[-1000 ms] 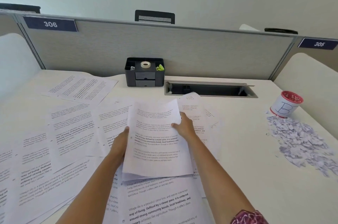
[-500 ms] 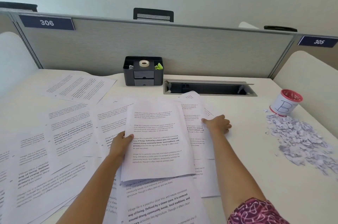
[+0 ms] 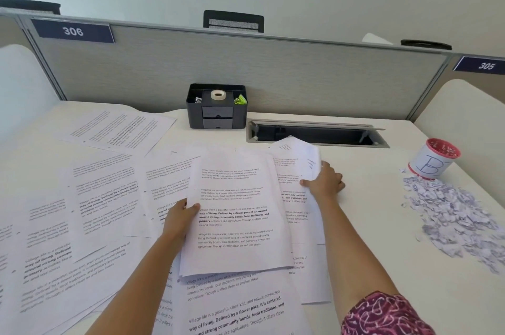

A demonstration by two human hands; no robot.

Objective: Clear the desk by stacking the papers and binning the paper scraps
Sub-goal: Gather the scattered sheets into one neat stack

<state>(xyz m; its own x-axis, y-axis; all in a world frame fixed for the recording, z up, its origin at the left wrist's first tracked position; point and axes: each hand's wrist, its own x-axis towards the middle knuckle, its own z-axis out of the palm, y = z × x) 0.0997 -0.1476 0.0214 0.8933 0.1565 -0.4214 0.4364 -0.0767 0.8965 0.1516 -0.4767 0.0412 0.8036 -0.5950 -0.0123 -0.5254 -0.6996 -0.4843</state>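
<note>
Plenty to go wrong here, going by the head view. Got the left grip (image 3: 180, 218) curled round the left edge of the gathered stack (image 3: 235, 211), thumb on top, held over the loose papers (image 3: 103, 184) covering the near and left bench (image 3: 369, 225). Got the right grip (image 3: 325, 180) pinching the right edge of a far sheet (image 3: 297, 154), thumb on top, edge curling up, just near of the open cable slot (image 3: 314, 135).

Holding the stack by one edge only, so probably easy to let it droop, fan out and slide apart. Could also crease that far sheet by dragging it, or poke its corner into the slot. Worth watching the paper scraps (image 3: 453, 214) heaped at the right just beside the cup (image 3: 433, 158), not binned yet: one careless sweep and off the bench edge.

Readable bits: "306" on the left divider sign (image 3: 73, 31), "305" on the right sign (image 3: 486, 65), a big hand-drawn "B" on the cup, and "Village life is a peaceful, close-knit and nature-connected way of living" printed on the sheets. No brand names to make out.
</note>
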